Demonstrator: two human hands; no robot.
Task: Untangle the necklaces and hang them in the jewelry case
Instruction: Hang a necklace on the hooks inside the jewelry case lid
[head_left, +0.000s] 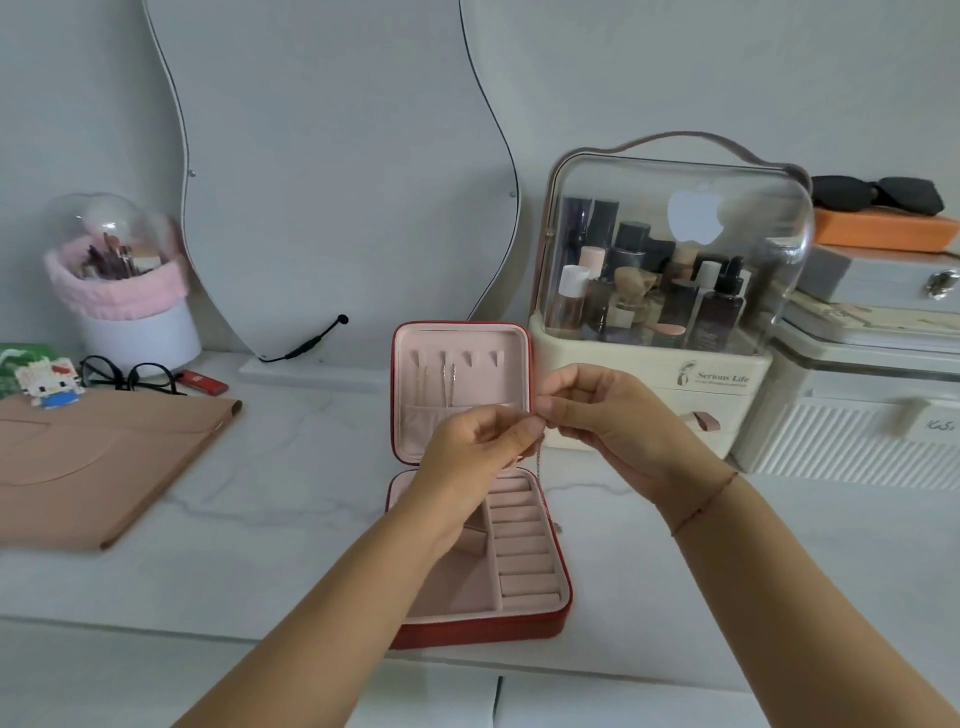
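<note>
A red jewelry case (545, 618) with pink lining lies open on the white marble table, its lid (522, 358) upright. Two thin necklaces (449, 384) hang from the left hooks in the lid; the two right hooks are bare. My left hand (478, 452) and my right hand (597, 415) meet in front of the lid's right edge, fingertips pinching a thin silver chain (540, 467). The chain dangles down between them over the case's right side, its lower end near the ring rolls (519, 545).
A clear-domed cosmetics organizer (665, 291) stands right of the case, with white storage boxes (857, 415) beyond. A wavy mirror (337, 182) leans behind. At left lie a tan pouch (104, 457), black glasses (124, 374), a red lighter (205, 381) and a brush holder (130, 291).
</note>
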